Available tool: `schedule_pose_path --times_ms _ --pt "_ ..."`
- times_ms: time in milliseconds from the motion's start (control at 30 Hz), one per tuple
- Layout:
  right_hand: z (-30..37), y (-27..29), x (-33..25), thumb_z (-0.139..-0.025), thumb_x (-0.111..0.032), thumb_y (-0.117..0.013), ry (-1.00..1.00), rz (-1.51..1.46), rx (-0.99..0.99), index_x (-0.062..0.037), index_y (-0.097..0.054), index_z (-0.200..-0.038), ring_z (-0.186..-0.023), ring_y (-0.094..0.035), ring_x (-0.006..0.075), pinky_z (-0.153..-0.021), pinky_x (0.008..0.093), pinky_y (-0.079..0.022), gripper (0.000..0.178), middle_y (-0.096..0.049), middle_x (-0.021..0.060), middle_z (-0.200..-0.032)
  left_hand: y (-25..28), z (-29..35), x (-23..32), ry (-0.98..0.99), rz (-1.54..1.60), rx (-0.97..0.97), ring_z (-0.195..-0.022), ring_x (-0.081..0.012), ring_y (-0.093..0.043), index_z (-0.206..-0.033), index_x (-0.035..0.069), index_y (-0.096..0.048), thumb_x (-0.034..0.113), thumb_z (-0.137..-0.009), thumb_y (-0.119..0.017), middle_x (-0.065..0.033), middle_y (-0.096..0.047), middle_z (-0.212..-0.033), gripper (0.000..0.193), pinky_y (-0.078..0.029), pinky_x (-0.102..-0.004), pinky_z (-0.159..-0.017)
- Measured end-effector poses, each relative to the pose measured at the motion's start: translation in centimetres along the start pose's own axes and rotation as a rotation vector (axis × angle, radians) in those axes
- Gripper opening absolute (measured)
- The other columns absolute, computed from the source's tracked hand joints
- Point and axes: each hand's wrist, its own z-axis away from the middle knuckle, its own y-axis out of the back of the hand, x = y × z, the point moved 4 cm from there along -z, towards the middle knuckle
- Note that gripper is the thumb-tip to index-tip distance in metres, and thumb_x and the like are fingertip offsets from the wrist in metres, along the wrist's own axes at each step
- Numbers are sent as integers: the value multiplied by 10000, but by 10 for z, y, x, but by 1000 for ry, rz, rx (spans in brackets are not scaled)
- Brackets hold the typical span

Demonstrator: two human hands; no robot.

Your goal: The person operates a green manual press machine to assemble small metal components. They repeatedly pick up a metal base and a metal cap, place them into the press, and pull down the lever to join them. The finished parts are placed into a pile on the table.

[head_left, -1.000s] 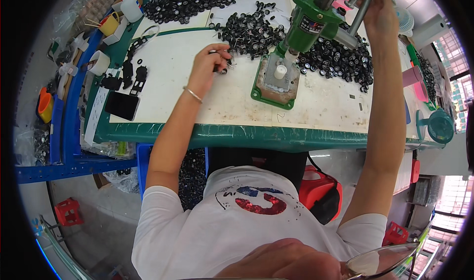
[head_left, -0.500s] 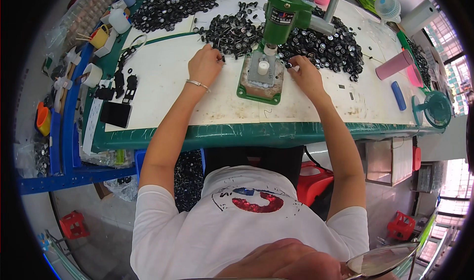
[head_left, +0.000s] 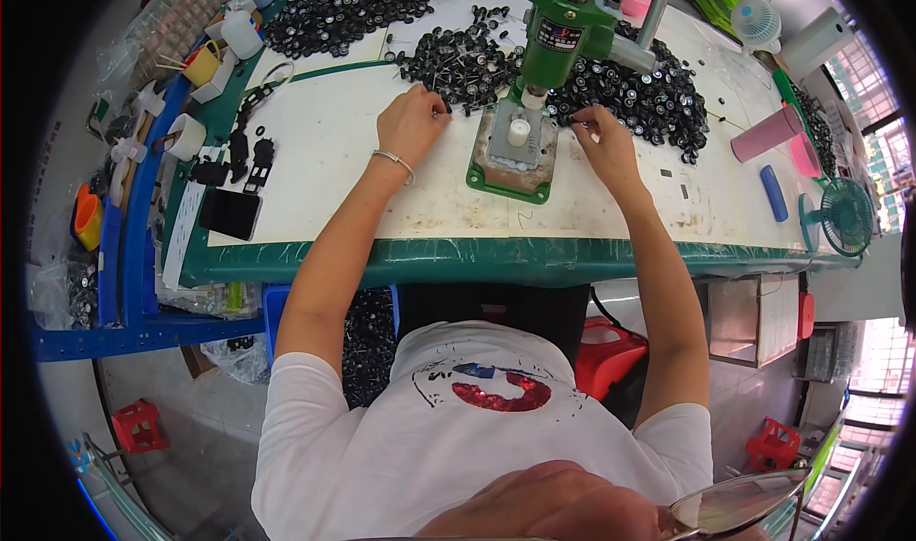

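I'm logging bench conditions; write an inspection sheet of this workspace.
Surface: white tabletop with green edging, stained in places
Job's things: green metal press, short white cylinder on its base, piles of small round black parts
Clutter: black rectangular phone-like slab, pink cylinder
Hands: left hand left of the press, right hand right of it; grip unclear
Cables: thin black cord below the tabletop
Surroundings: blue metal rack, green plastic fan, red plastic stools

I count two hands: one left hand (head_left: 412,126), one right hand (head_left: 605,148). One big green press (head_left: 551,45). Three heaps of black bits (head_left: 463,72) sit on the tabletop (head_left: 315,159). There are two fans (head_left: 757,24), one phone (head_left: 230,214), one yellow cup (head_left: 200,68), one pink tube (head_left: 766,135) and two red stools (head_left: 138,426).
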Motion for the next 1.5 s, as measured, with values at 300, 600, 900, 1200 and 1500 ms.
schedule_pose_path --times_ms 300,600,900,1200,1500 --pt "-1 -19 -77 -820 -74 -649 94 -224 -157 -42 -648 -1080 -812 -593 139 -759 288 -487 262 -590 59 -1013 -8 -13 -11 93 -19 -29 -811 -281 -641 -784 121 -707 198 -727 -690 -90 -652 -858 98 -512 -399 -698" --pt "3 -24 -81 -771 -157 -659 -24 -78 -158 -112 -684 -1030 -775 -588 192 -738 322 -485 263 -570 78 -1014 -9 -11 -5 -28 -121 55 -786 -275 -633 -773 124 -705 155 -749 -636 -86 -628 -844 80 -509 -407 -683" --pt "9 -8 -69 -804 -142 -666 -48 -279 -124 -67 -622 -1150 -765 -574 147 -729 293 -477 357 -569 55 -985 13 0 -6 43 281 181 -698 -155 -611 -871 85 -702 171 -764 -685 -37 -641 -777 139 -484 -286 -627" --pt "-32 77 -27 -910 -203 -600 -249 -571 148 -23 -621 -1164 -738 -589 77 -708 233 -488 312 -652 30 -933 -4 15 62 0 1187 -100 -731 -56 -566 -864 25 -708 67 -741 -751 5 -665 -764 137 -440 -206 -673" --pt "-134 152 -96 -942 -327 -506 -103 -910 303 -56 -636 -959 -653 -523 129 -600 250 -439 301 -590 37 -836 -21 5 74 40 1341 -67 -688 -61 -577 -885 27 -725 76 -743 -750 -16 -669 -758 152 -463 -223 -647"
